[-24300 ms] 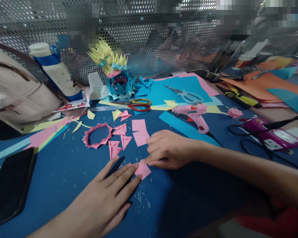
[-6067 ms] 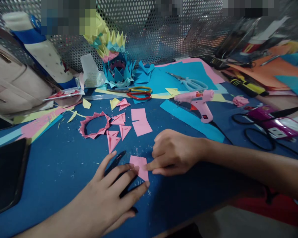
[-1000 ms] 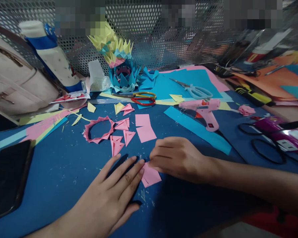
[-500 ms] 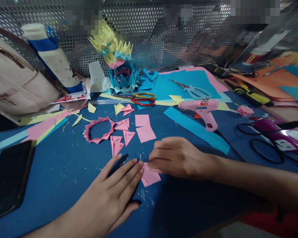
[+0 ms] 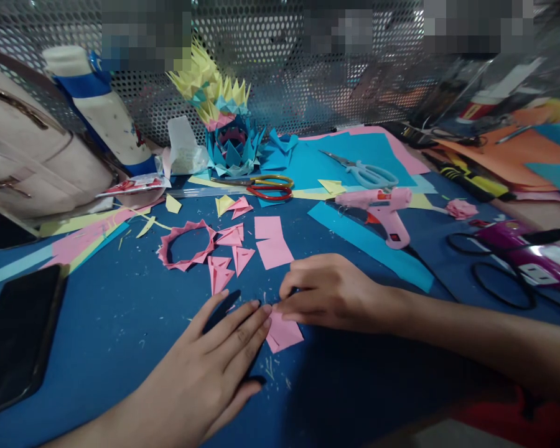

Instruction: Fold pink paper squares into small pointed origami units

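A small pink paper piece (image 5: 284, 333) lies on the blue table between my hands. My left hand (image 5: 214, 367) is spread flat, palm down, its fingertips on the paper's left edge. My right hand (image 5: 336, 295) is curled, thumb and fingers pressed together at the paper's upper edge and partly hiding it. Two pink squares (image 5: 274, 252) lie just above. To their left are folded pink triangles (image 5: 219, 274) and a ring of folded pink pieces (image 5: 186, 246).
Farther back are red and yellow scissors (image 5: 270, 185), blue scissors (image 5: 371, 173) and a paper model (image 5: 233, 146). A pink glue gun (image 5: 389, 214) rests at right, its cord running near my right forearm. A phone (image 5: 21, 339) lies at left.
My right hand's fingers have shifted slightly to the left at the paper's upper edge, with a small gap now showing between them. My left hand stays in place.
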A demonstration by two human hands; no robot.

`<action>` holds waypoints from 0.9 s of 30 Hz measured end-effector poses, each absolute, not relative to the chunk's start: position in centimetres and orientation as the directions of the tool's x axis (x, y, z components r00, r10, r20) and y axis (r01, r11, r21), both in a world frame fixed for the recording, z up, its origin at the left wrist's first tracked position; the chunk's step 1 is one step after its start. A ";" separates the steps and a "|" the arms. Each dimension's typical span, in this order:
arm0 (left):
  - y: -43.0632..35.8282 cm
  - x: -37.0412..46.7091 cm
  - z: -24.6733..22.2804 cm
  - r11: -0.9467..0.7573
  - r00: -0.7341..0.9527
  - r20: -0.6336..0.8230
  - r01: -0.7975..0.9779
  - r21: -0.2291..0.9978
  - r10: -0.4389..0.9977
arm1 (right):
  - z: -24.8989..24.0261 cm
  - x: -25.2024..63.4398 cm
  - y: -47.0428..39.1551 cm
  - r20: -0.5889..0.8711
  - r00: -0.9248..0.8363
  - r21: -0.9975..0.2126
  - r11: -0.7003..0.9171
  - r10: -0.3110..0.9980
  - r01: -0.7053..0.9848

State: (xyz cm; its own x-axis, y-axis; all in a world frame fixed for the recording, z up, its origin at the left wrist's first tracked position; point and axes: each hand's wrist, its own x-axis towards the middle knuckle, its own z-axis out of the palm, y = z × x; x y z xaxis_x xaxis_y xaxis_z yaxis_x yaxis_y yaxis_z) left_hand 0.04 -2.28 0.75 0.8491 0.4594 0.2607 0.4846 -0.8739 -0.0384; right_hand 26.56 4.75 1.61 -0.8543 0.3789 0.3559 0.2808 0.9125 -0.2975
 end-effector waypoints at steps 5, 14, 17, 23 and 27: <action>-2.1 0.1 0.8 -0.871 0.842 0.277 0.490 -0.031 0.463 | 1.6 26.6 4.7 0.355 -0.858 -0.284 0.917 0.372 0.280; -2.2 0.0 0.7 -0.868 0.831 0.278 0.496 0.024 0.482 | 1.7 26.5 4.7 0.327 -0.856 -0.313 0.901 0.400 0.302; -2.1 0.0 0.7 -0.871 0.834 0.275 0.490 0.032 0.479 | 1.8 26.6 4.6 0.331 -0.858 -0.288 0.908 0.393 0.305; -2.0 0.0 0.9 -0.874 0.837 0.266 0.484 0.048 0.478 | 1.7 26.5 4.3 0.355 -0.890 -0.086 0.958 0.286 0.273; -2.2 -0.1 0.8 -0.869 0.828 0.282 0.492 0.050 0.484 | 1.7 26.4 4.1 0.308 -0.919 0.015 0.964 0.248 0.265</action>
State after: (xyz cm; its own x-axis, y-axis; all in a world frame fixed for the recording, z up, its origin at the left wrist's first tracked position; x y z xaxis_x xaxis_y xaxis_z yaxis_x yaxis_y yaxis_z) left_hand -0.06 -2.16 0.77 0.8283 0.4844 0.2817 0.4916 -0.8694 0.0496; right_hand 26.36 4.09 1.66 -0.9187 0.2477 0.3077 0.2651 0.9641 0.0154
